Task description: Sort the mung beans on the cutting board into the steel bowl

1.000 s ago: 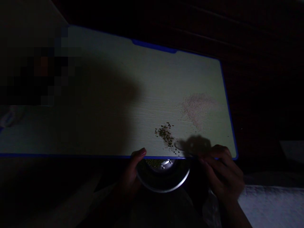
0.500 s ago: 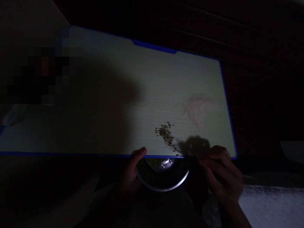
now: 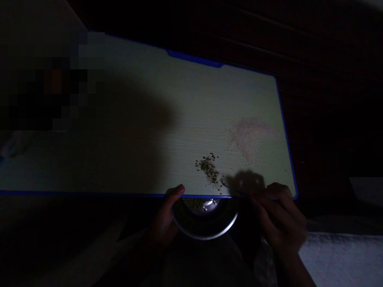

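My left hand [image 3: 167, 211] grips the side of a metal bowl [image 3: 206, 237], its thumb up by the table edge. The bowl sits just under that edge, with green beans [image 3: 194, 204] inside. My right hand [image 3: 281, 215] is closed at the table's front edge, fingers pinched on a thin, dark tool that looks like a small spoon [image 3: 224, 181]; its shape is hard to make out in shadow. Near its tip lies a small pile of green beans mixed with pale grains [image 3: 208, 168]. Farther right is a spread of pinkish fine grains [image 3: 248, 133].
The light-topped folding table [image 3: 194, 99] has a blue rim. A blurred-out patch covers the far left, and a pale crumpled thing [image 3: 12, 147] lies below it. At lower right is a white quilted surface [image 3: 344, 259]. Surroundings are very dark.
Some beans at the table edge above the bowl are gone from there. The tool's tip has shifted slightly up beside the pile. Both hands stay nearly in place.
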The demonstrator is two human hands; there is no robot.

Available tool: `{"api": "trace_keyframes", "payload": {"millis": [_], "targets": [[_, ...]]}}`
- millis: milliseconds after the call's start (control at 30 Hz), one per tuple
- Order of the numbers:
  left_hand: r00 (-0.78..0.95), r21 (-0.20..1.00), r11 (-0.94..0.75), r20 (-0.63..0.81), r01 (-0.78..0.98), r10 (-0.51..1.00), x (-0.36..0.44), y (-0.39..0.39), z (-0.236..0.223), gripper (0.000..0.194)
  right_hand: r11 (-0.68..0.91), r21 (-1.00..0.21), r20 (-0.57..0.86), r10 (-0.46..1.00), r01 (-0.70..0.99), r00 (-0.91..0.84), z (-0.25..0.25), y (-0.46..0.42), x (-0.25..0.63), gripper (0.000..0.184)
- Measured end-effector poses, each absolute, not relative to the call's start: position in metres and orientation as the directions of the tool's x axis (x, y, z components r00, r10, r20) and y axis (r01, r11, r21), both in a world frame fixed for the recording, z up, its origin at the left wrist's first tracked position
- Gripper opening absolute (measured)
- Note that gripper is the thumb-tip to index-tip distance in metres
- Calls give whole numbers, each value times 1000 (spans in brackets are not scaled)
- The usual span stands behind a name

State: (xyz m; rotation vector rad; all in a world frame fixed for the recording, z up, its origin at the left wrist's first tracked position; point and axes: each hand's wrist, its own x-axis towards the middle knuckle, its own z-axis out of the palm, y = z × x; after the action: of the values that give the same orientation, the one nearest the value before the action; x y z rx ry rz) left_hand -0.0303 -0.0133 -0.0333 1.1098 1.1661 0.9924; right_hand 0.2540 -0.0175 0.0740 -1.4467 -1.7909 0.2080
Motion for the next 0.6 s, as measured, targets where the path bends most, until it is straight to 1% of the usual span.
{"api": "trace_keyframes", "payload": {"millis": [100, 167, 233, 300, 333, 433, 500, 600], "targets": [[143, 990, 139, -137, -2, 980, -34, -16, -37, 59, 345, -546, 458, 886, 763, -72, 74, -13, 253, 36], [139, 984, 174, -167, -43, 976, -33, -16, -36, 57, 349, -550, 439, 893, 759, -93, 74, -13, 253, 36], [140, 952, 279, -262, -122, 955, -28, -13, -33, 48, 350, -569, 438, 895, 744, -87, 74, -15, 254, 35], [144, 894, 400, -377, -201, 915, -21, -7, -29, 34, 351, -574, 451, 890, 740, -72, 74, -16, 254, 33], [153, 864, 450, -425, -225, 892, -16, -4, -27, 29, 351, -571, 458, 886, 742, -67, 74, -16, 254, 34], [168, 811, 526, -499, -257, 850, -8, 2, -22, 33, 341, -555, 461, 886, 759, -61, 74, -12, 254, 35], [151, 834, 501, -478, -232, 865, -8, 3, -21, 33, 333, -542, 463, 885, 772, -57, 73, -8, 254, 35], [107, 901, 402, -389, -162, 915, -16, -2, -21, 35, 326, -520, 471, 880, 790, -53, 72, -3, 253, 35]]}}
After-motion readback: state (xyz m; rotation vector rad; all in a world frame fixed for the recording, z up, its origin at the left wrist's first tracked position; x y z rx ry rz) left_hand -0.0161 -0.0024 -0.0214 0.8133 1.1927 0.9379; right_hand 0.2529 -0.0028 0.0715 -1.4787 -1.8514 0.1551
